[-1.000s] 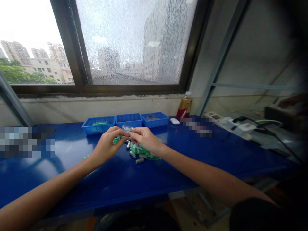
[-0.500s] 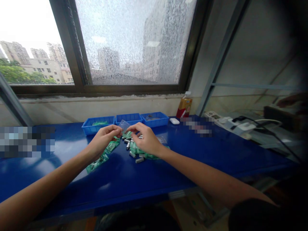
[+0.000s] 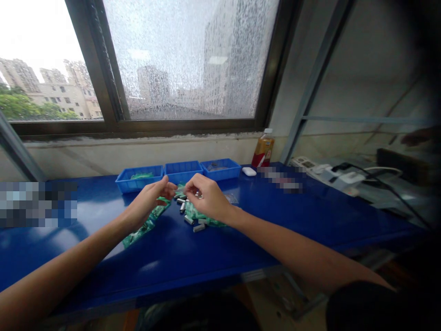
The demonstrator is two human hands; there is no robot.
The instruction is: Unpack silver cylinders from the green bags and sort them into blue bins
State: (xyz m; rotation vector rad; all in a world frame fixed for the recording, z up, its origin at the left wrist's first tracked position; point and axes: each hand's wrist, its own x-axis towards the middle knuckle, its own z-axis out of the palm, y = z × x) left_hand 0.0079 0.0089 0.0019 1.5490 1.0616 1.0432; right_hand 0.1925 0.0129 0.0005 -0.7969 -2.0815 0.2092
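Observation:
My left hand (image 3: 149,200) hovers over the table with its fingers apart and nothing in them. Close to its right, my right hand (image 3: 211,197) is closed in a pinch, and a small clear plastic bag (image 3: 181,189) shows faintly at its fingertips. Below the right hand lie several short silvery metal pieces (image 3: 199,228) and a heap of green packets (image 3: 193,212), partly covered by that hand. Another row of green packets (image 3: 139,233) lies under and beside my left hand. Farther right, a clear bag (image 3: 231,198) lies behind the right wrist.
Three blue bins stand along the back: the left bin (image 3: 124,185) holds green packets, beside the middle bin (image 3: 182,175) and right bin (image 3: 222,174). A white case (image 3: 249,171), a drink bottle (image 3: 263,149) and power strips with cables (image 3: 330,177) are on the blue table (image 3: 165,276).
My left hand has let go of the clear bag and its fingers have spread. The bag, held up between both hands before, is now lower at my right fingertips.

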